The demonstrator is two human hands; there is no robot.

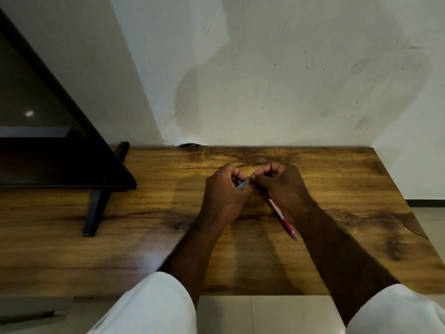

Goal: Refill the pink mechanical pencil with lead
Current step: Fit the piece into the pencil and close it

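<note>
Risk of snapped or dropped lead at centre frame: left hand [225, 194] pinches a slim light-blue plastic lead tube [241, 184] against the upper end of the pink mechanical pencil [284, 219] gripped by right hand [280, 186], above the brown wooden tabletop [149, 213]; any wobble there misfeeds.

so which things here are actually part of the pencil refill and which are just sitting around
Part of the job:
- pink mechanical pencil, held in the right hand
- small blue item, probably the lead container, held in the left hand

Just there:
- black monitor on its stand, at the left
- wooden desk itself, only the work surface
</note>
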